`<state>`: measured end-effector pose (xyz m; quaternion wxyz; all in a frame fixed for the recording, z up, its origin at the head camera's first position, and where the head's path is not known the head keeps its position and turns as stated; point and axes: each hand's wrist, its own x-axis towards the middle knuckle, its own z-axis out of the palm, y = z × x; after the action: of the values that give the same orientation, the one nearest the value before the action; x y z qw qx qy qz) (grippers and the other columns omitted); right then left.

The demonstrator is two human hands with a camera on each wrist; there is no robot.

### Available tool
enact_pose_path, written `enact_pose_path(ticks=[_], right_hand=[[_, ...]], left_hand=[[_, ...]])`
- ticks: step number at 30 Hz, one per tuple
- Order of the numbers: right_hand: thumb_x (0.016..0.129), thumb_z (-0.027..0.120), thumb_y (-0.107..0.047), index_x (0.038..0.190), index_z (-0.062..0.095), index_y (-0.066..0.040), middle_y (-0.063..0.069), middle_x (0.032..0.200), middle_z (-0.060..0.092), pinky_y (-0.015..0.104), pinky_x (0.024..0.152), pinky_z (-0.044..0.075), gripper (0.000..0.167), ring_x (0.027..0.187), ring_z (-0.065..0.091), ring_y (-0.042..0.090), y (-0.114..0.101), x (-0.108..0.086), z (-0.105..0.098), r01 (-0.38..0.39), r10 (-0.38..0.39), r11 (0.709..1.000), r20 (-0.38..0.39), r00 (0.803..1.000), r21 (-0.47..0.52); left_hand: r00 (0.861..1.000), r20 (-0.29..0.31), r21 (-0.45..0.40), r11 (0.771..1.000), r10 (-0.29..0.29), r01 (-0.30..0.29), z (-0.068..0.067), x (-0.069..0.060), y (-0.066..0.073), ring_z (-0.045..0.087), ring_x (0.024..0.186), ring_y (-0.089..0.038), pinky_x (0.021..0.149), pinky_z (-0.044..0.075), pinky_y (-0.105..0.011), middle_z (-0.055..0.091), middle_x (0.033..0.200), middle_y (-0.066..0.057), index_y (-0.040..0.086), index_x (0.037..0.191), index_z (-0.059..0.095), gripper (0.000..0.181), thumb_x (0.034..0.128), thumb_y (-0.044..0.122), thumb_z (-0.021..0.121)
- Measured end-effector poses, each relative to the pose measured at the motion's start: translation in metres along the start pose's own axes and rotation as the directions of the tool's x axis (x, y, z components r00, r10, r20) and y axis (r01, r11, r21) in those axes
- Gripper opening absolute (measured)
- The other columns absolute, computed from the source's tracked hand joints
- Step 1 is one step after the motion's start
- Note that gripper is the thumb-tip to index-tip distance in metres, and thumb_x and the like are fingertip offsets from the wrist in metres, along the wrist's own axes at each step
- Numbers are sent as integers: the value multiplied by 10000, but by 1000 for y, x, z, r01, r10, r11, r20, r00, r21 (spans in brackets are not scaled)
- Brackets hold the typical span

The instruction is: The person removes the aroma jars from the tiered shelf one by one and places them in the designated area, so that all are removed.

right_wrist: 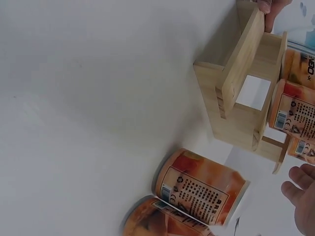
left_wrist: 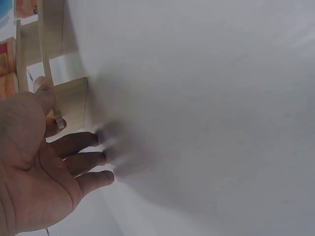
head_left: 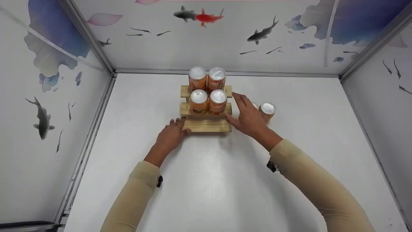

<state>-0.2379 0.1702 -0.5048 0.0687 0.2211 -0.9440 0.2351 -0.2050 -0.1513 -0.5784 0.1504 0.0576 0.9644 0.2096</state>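
A stepped wooden rack stands on the table. Two orange-labelled cans with silver lids sit side by side on its top step. Two more such cans fill the middle step, and the lowest step is bare. My left hand pinches the left end of the lowest board between thumb and forefinger; its other fingers are spread near the tabletop. My right hand is held beside the rack's right side, its fingers extended and holding nothing. In the right wrist view only part of that hand shows.
Right of the rack, two more orange cans stand close together on the white table; my right hand partly hides them in the head view. Printed panels with fish enclose the back and sides.
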Motion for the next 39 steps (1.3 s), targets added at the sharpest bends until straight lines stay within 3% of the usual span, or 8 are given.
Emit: enact_pose_path(ticks=[5,14,25,32,39], right_hand=[[1052,769,-439,1705,368,-50,200,1660,492,576,1054,609,859,1346,677,450,-7,3,3,9,-10,998,17,1000,69],[1038,803,-408,1668,420,-56,207,1557,576,593,1140,554,817,1401,647,410,-14,13,7,45,-39,986,-41,998,161],[1008,855,-303,1624,446,-48,229,1470,615,579,1099,576,782,1331,680,431,-17,22,14,90,-75,975,-79,994,201],[948,916,-227,1577,485,14,250,1401,638,518,971,630,800,1215,705,394,-19,27,17,84,-54,965,-124,991,248],[946,915,-186,1561,500,8,236,1406,640,528,1008,632,767,1261,702,401,-21,30,20,43,-9,961,-126,992,273]], left_hand=[[1000,7,-61,998,17,-16,2,0,-1,261,1689,-464,1326,334,-626,290,1797,-266,66,1754,280,781,1162,544,453],[999,4,-101,993,55,-54,-1,2,-6,317,1667,-469,1325,329,-643,323,1785,-259,88,1761,274,779,1164,542,487],[996,-30,-142,986,78,-82,-1,-1,-8,361,1641,-489,1291,373,-667,356,1751,-304,67,1741,326,829,1128,569,568],[996,-44,-125,989,74,-79,-1,1,-7,412,1607,-510,1274,399,-662,368,1733,-331,76,1739,338,815,1128,563,572],[996,-44,-120,990,73,-78,0,1,-9,429,1593,-519,1270,406,-657,361,1731,-342,82,1738,344,811,1128,567,570]])
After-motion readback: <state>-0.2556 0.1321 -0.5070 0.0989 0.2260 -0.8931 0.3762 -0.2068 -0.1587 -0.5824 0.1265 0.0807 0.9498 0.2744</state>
